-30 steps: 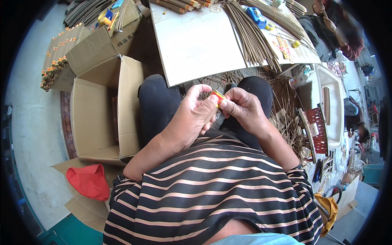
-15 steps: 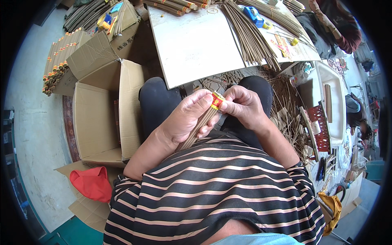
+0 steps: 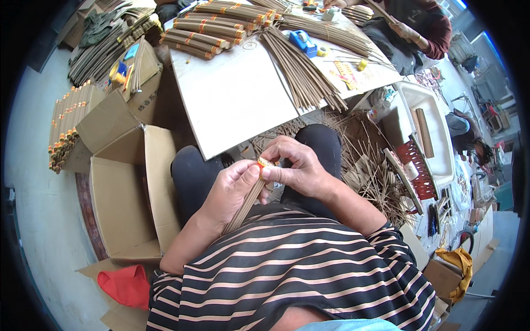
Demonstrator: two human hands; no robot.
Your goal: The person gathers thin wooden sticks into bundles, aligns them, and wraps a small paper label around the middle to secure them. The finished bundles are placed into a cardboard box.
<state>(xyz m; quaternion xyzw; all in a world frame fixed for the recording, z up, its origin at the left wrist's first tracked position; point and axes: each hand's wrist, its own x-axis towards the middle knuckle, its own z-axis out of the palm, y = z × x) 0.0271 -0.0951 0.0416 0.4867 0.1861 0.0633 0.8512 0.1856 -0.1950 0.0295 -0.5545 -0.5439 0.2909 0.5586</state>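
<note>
My left hand [image 3: 233, 186] is wrapped round a bundle of thin brown incense sticks [image 3: 243, 212], which slants over my lap with its lower end against my striped shirt. A red and yellow paper band [image 3: 261, 164] circles the bundle's upper end. My right hand [image 3: 299, 167] is closed there, thumb and fingers pinching the band at the tips of the sticks. Both thumbs nearly meet on the band, and most of it is hidden behind them.
Loose sticks [image 3: 306, 77], a blue tape dispenser [image 3: 303, 44] and banded bundles [image 3: 207, 33] lie on the white table [image 3: 221, 99]. An open cardboard box [image 3: 118, 204] stands at my left. Scattered sticks [image 3: 364, 165] cover the floor at right. A co-worker [image 3: 419, 27] sits beyond the table.
The view has tilted up, showing more banded bundles on the table. My right fingers have come further over the end of the bundle and now cover most of the band.
</note>
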